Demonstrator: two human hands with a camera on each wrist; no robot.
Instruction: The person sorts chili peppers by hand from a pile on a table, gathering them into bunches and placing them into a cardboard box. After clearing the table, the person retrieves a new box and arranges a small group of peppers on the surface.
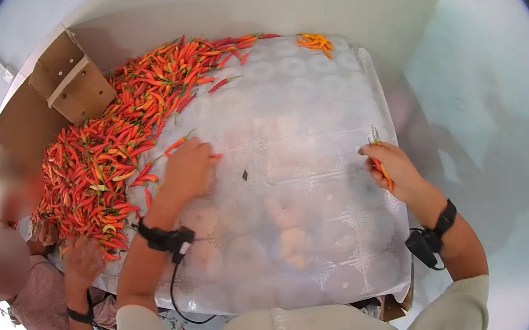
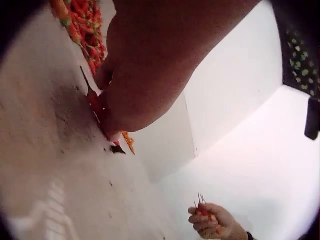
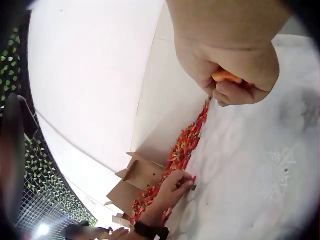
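Observation:
My left hand [image 1: 190,168] is low over the cloth at the edge of the pile of red chili peppers [image 1: 154,90]. Its fingers pinch a red chili pepper [image 2: 94,102], whose thin stem sticks out in the left wrist view; the hand covers part of it. On the right side of the table, my right hand [image 1: 392,168] grips a small bunch of red and orange chili peppers [image 3: 227,76]. Their green stems poke up above the fingers in the head view, and the curled fingers hide most of the bunch.
A clear patterned cover [image 1: 297,169] lies over the table. A few yellow-orange chili peppers [image 1: 316,43] rest at its far edge. Cardboard boxes [image 1: 81,87] stand left of the pile. Another person's hand [image 1: 83,261] reaches to the pile's near end. A dark scrap [image 1: 245,175] lies mid-table.

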